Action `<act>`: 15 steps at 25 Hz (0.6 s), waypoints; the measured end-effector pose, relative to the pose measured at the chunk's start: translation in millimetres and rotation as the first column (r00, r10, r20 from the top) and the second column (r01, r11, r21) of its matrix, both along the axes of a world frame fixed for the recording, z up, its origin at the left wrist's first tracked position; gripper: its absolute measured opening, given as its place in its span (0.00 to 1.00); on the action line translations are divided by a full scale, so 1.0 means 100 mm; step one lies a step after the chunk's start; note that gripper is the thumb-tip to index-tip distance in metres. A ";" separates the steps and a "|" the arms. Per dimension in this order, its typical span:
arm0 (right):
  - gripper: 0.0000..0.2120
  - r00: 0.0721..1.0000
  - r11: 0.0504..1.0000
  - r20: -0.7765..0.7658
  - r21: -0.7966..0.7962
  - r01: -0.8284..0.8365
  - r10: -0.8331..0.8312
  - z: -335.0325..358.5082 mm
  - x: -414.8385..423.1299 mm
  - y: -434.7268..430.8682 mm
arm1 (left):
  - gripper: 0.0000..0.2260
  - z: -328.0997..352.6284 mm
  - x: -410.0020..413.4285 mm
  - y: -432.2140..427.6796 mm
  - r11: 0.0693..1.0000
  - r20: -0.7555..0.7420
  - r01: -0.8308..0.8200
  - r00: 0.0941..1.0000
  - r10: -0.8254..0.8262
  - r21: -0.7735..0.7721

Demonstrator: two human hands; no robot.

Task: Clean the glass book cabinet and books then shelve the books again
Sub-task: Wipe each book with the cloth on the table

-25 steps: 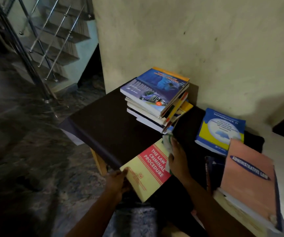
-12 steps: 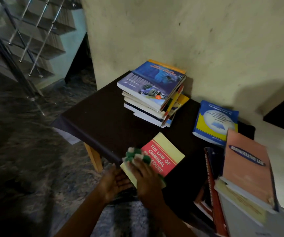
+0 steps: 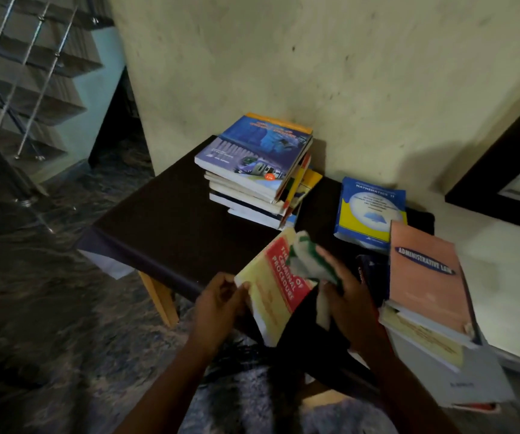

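Red and yellow on its cover, the law book (image 3: 272,288) titled "The Law of Criminal Procedure" sits at the near edge of the desk (image 3: 171,223). It is tilted, and its lower end hangs out past that edge. The left hand (image 3: 218,305) grips the book's left side, fingers curled round the edge with the thumb toward the cover. The right hand (image 3: 351,300) has its fingers closed on a green-and-white cloth (image 3: 307,263), which is bunched up and lies against the right part of the cover, hiding some of the title.

The desk has a dark brown top and a pale wooden leg (image 3: 160,300) under its near left corner. Along the far edge, close to the wall (image 3: 330,73), a stack of books (image 3: 257,173) is topped by a blue cover with a yellow strip. A blue-and-yellow mathematics book (image 3: 369,211) lies flat toward the far right corner, apart from the stack. At the near right a second pile (image 3: 433,349) is topped by a salmon-pink book (image 3: 424,277) reading "Administrative Law"; whether this pile rests on the desk cannot be told. A staircase (image 3: 30,76) with metal railings stands off the left edge, over a dark patterned floor (image 3: 33,292).
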State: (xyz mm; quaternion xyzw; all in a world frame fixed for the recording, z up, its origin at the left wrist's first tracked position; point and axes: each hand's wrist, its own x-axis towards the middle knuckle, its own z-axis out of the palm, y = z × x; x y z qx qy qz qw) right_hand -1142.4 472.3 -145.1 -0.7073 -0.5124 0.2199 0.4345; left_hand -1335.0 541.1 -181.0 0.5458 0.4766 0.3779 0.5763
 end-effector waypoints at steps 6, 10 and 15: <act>0.25 0.978 0.947 -0.051 0.244 0.209 -0.203 0.33 0.40 -0.16 | 0.06 0.17 0.30 -0.19 0.723 -0.234 0.193 0.971 -0.045 0.664; 0.24 0.976 0.962 -0.034 0.166 0.218 -0.215 0.03 0.39 -0.26 | 0.09 -0.41 0.36 -0.15 0.834 -0.288 0.470 0.873 -0.393 0.288; 0.28 0.986 0.984 -0.008 0.062 0.166 -0.166 -0.27 0.37 -0.18 | 0.15 -0.98 0.26 -0.09 0.382 -0.743 0.689 0.669 -0.007 0.616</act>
